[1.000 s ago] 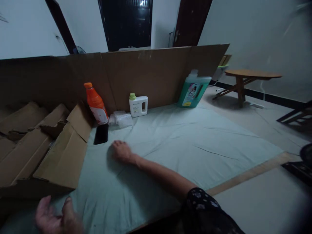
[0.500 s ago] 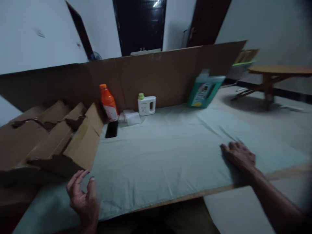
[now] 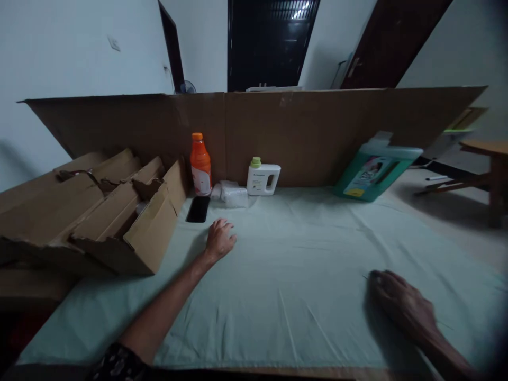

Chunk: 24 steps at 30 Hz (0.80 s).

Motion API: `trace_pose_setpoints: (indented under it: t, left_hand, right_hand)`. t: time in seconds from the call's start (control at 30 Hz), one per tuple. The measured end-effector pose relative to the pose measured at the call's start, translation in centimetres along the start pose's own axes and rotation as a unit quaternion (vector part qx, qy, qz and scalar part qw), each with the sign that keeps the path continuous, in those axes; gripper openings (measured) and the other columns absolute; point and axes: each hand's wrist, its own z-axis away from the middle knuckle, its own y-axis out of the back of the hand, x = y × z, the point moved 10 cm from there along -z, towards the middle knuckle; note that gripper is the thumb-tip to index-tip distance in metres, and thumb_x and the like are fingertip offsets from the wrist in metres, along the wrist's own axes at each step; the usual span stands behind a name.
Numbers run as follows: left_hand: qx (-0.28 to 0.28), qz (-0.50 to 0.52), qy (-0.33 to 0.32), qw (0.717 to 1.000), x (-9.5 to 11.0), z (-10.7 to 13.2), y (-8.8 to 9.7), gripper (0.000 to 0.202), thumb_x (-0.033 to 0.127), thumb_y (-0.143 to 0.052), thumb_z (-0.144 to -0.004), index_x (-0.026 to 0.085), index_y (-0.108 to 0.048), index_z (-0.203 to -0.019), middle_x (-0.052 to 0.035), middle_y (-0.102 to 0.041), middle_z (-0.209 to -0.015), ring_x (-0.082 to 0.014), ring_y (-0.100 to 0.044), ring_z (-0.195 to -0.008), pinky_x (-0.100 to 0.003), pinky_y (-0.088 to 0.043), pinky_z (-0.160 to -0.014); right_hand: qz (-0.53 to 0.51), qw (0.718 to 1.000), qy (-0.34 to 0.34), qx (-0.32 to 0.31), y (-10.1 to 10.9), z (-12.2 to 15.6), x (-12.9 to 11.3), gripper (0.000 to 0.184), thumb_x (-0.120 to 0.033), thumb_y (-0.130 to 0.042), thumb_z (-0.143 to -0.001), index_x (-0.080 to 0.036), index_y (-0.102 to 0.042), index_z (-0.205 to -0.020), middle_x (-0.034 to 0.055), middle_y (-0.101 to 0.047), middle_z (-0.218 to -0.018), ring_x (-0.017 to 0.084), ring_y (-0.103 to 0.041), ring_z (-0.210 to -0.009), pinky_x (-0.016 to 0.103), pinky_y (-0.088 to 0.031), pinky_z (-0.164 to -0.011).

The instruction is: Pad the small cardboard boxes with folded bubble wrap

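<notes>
Cloth (image 3: 301, 286): spread under the phone (image 3: 198, 209).
Right hand (image 3: 402, 304): on cloth, well right of the phone; fingers curled, cannot tell if grasping.
Left hand (image 3: 219, 241): just right of the phone, nearer; fingers loose, free.
Orange bottle (image 3: 200, 166): behind the phone.

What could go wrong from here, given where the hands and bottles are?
The left hand is close to the black phone, so a sideways sweep might nudge it. The orange bottle stands just behind the phone and could be tipped by a careless reach. The cloth is creased; if the right hand dragged it, the white bottle might shift.
</notes>
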Motion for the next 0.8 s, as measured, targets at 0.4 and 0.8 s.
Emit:
trace_pose_setpoints:
  t: [0.4, 0.8]
  left_hand:
    - [-0.034, 0.014, -0.003, 0.999, -1.3, 0.0, -4.3, 0.017, 0.016, -0.061, -0.081, 0.02, -0.068, -0.097, -0.0094, -0.067, -0.118, -0.0259, -0.057, -0.117, -0.043, -0.043, -0.107]
    - [0.004, 0.051, 0.008, 0.999, -1.5, -0.1, -3.9, 0.016, 0.009, -0.058, -0.077, 0.019, -0.067, -0.086, -0.0104, -0.069, -0.108, -0.0273, -0.06, -0.111, -0.046, -0.047, -0.101]
  right_hand:
    - [-0.227, 0.964, 0.068, -0.118, -16.4, -18.2, -34.0, 0.062, -0.031, -0.064, -0.078, -0.015, -0.053, -0.137, 0.02, -0.058, -0.137, 0.037, -0.054, -0.126, 0.055, -0.04, -0.107]
    - [-0.441, 0.866, -0.051, -0.23, -18.2, -15.9, -31.3, 0.063, -0.054, -0.073, -0.066, -0.016, -0.063, -0.115, -0.0033, -0.056, -0.067, 0.012, -0.054, -0.054, 0.027, -0.046, -0.053]
